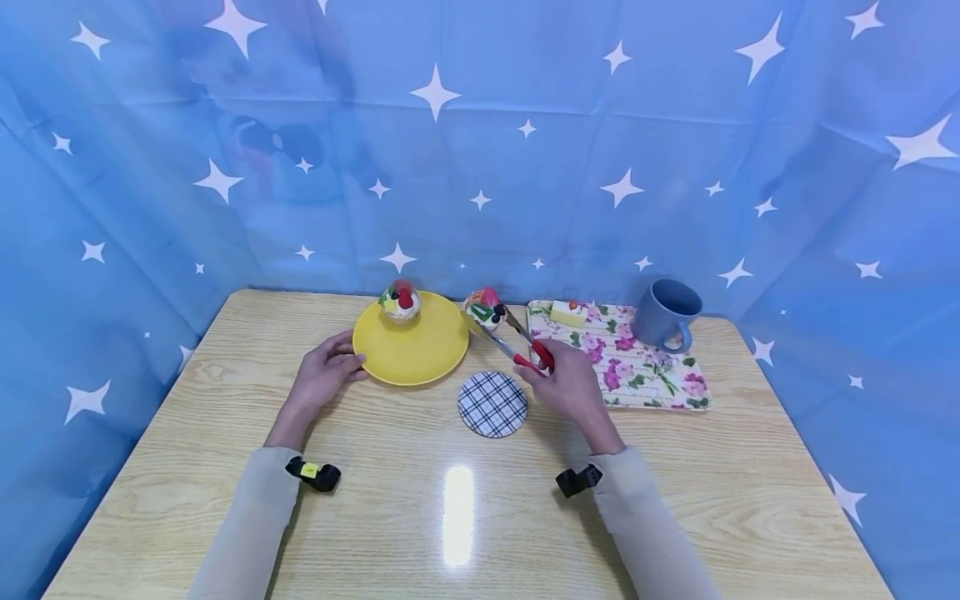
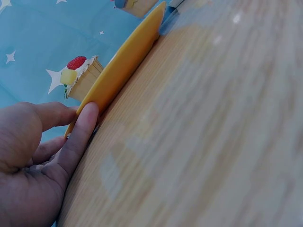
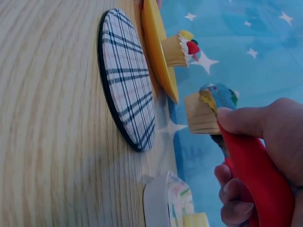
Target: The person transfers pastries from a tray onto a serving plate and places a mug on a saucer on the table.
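Observation:
My left hand (image 1: pixel 326 372) pinches the near-left rim of a yellow plate (image 1: pixel 412 354), thumb on one side in the left wrist view. On the plate's far part stands a fruit-topped cupcake (image 1: pixel 400 303), a red berry on its cream. My right hand (image 1: pixel 567 379) grips red-handled tongs (image 3: pixel 255 170). Between the tongs' tips is a second cupcake (image 3: pixel 199 116), with fruit on top. It hangs above the table beside the plate's right edge, as the right wrist view shows.
A round checked coaster (image 1: pixel 492 404) lies in front of the plate. To the right, a floral tray (image 1: pixel 637 387) carries a small yellow cake piece (image 1: pixel 567 314) and a blue-grey mug (image 1: pixel 663 312). A blue starred curtain (image 1: pixel 480 150) hangs behind the wooden table (image 1: pixel 390 500).

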Motion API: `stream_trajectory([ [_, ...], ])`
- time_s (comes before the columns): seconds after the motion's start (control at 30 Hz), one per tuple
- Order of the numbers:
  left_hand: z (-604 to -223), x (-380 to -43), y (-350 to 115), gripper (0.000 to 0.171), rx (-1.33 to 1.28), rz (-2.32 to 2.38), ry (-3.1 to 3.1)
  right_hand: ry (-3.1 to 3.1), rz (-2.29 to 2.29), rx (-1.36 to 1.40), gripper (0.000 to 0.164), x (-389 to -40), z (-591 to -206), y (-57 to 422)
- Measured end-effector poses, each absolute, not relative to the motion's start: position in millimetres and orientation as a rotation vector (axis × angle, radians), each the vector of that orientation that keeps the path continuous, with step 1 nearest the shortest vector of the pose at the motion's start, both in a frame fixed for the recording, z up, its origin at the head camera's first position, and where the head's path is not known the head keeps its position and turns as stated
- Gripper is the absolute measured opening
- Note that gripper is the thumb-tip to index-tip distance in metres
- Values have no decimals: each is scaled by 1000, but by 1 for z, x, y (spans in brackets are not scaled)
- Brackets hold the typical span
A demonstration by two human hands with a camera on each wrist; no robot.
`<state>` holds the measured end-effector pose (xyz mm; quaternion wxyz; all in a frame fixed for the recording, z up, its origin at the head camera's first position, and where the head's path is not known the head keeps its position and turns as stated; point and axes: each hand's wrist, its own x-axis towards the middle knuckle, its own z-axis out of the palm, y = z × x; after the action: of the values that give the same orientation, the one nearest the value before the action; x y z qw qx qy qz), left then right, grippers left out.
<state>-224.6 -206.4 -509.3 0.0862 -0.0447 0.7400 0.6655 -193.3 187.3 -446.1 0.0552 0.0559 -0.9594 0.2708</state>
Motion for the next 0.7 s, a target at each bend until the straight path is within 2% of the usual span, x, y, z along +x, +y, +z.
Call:
stream_trajectory([
  [0.27,-508,-224,-206,65,-140,1978,2209,-2949,788,148,51,-195,-446,177],
  [0.5,-506,-223,-206,65,-138,1979,2203,-2958,783,146,64,-196,-443,169],
  [0.7,-506,-223,-206,65,-135,1981,2203,-2984,777,136,63,-198,-442,162],
])
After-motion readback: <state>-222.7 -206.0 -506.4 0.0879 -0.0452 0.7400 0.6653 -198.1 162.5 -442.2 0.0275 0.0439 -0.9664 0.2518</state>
